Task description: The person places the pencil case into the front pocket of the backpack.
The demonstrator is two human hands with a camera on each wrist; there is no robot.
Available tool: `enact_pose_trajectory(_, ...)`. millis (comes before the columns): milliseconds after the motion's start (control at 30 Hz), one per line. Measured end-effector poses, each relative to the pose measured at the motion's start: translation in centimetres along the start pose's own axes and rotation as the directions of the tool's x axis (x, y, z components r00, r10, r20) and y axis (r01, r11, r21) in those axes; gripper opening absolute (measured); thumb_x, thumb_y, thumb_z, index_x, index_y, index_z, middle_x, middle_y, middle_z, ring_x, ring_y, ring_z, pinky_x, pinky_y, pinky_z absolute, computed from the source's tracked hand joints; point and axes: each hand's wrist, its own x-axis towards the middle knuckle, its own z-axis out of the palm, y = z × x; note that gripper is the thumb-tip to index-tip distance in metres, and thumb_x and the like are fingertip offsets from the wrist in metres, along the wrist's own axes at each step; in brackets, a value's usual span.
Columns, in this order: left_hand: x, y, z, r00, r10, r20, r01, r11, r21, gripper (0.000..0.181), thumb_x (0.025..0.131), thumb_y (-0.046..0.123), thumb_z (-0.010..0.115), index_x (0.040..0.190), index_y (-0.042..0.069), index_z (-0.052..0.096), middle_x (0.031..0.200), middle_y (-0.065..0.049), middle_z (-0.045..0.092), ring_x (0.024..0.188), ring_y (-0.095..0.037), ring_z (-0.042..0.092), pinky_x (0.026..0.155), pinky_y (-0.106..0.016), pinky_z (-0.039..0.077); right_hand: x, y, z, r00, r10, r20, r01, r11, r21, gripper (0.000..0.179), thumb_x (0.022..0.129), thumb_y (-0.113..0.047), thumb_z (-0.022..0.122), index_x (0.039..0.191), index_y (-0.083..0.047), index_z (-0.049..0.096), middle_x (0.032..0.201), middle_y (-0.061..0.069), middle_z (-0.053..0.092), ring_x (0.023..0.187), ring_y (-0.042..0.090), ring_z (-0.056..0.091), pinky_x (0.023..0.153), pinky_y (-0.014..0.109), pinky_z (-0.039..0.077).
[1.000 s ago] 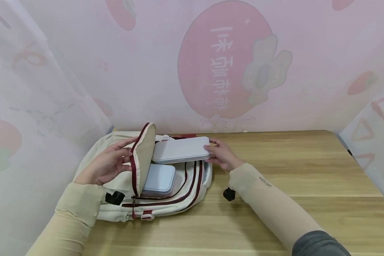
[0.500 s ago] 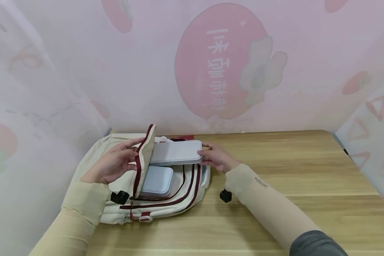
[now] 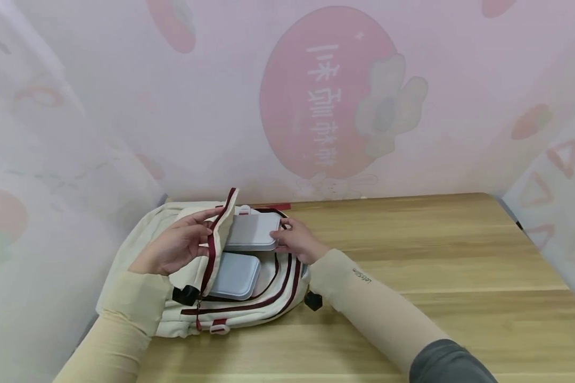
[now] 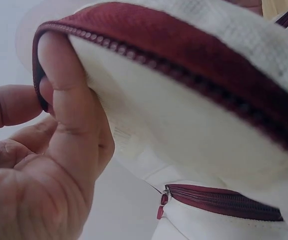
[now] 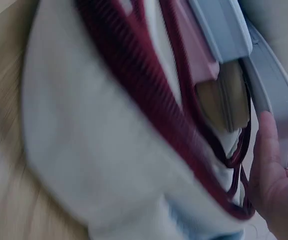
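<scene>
A cream backpack [image 3: 134,242] with dark red zips lies on the table, its front pocket unzipped. My left hand [image 3: 174,247] pinches the edge of the pocket flap [image 3: 224,231] and holds it raised; in the left wrist view, fingers [image 4: 66,75] curl over the zip edge. A flat whitish case [image 3: 254,231] is partly under the flap, and my right hand [image 3: 297,240] grips its right end, thumb on top. Below it a light blue case [image 3: 237,275] lies partly inside the pocket. The flap hides the left ends of both cases.
In the right wrist view, a pink flat thing [image 5: 196,50] and a tan block-like thing [image 5: 226,97] sit in the bag beside the blue case. The wooden table [image 3: 436,266] extends right of the bag. A printed curtain [image 3: 211,106] stands behind it.
My right hand has moved left, sliding the whitish case further under the flap. My left hand keeps hold of the flap, which now leans slightly more to the right.
</scene>
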Motion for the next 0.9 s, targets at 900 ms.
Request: enact_pose_trajectory(900, 0.5, -0.1, 1.2, 0.999, -0.039, -0.008, 0.039, 0.999, 0.021, 0.050, 0.102, -0.006, 0.039, 0.138, 0.021, 0.061, 0.095, -0.003, 0.043, 0.069, -0.009, 0.050, 0.062, -0.025, 0.052, 0.6, 1.0, 4.9, 0.998, -0.045, -0.045, 0.038, 0.989, -0.144, 0.056, 0.102, -0.010, 0.063, 0.154, -0.001, 0.044, 0.122, 0.021, 0.067, 0.094, 0.028, 0.073, 0.086, 0.039, 0.060)
